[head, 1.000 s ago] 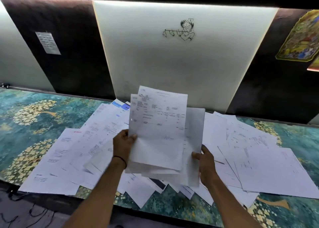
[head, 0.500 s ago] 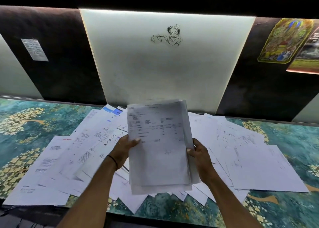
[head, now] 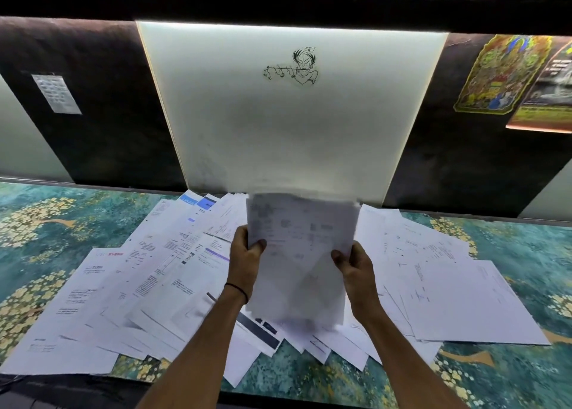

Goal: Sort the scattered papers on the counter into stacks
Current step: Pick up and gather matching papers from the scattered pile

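I hold a bundle of papers (head: 305, 238) upright above the counter (head: 52, 223), one side edge in each hand. My left hand (head: 246, 255) and my right hand (head: 354, 264) both curl around it, thumbs in front; I think this grip lets me square the sheets together. The loose sheets (head: 154, 285) lie spread and overlapping below, not yet in stacks.

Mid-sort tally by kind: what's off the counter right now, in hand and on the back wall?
Held bundle of papers: 1, gripped by the left hand and right hand
White notice: 1
Colourful posters: 2
Line drawing: 1
Total: 5
Loose sheets on the counter overlap too much to count.
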